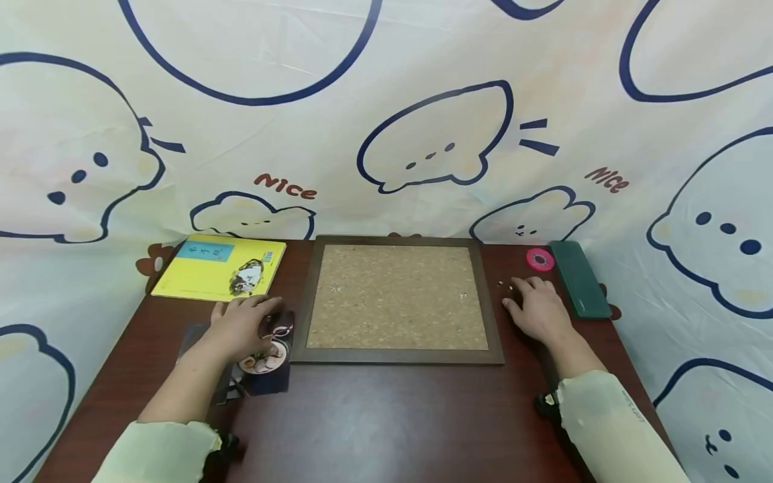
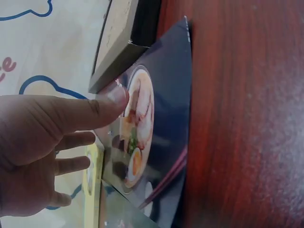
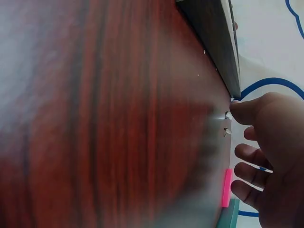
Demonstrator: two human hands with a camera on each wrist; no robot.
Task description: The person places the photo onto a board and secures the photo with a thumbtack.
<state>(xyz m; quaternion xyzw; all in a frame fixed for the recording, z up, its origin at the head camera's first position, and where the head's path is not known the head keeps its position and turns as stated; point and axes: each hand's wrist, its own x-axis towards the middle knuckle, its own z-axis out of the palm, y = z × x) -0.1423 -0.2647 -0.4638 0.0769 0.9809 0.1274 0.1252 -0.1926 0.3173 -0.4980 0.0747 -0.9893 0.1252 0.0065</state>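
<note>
My left hand (image 1: 237, 330) hovers low over a dark food photo (image 1: 270, 384), its fingers spread loosely above the print. In the left wrist view the thumb overlaps the photo (image 2: 168, 76) beside a picture of a bowl with egg and meat slices. Another dark print (image 1: 192, 333) lies partly under that photo and is partly hidden by the arm. On the right, my right hand (image 1: 537, 310) rests low near a few tiny push pins (image 1: 500, 284), fingers relaxed. The right wrist view shows two pins (image 3: 228, 131) close to the thumb. A framed cork board (image 1: 395, 295) lies between the hands.
A yellow book (image 1: 205, 275) lies at the back left. At the back right are a pink tape roll (image 1: 539, 259) and a dark green box (image 1: 580, 278). A patterned cloth (image 1: 338, 147) hangs behind the brown table (image 1: 386, 422) and along its sides.
</note>
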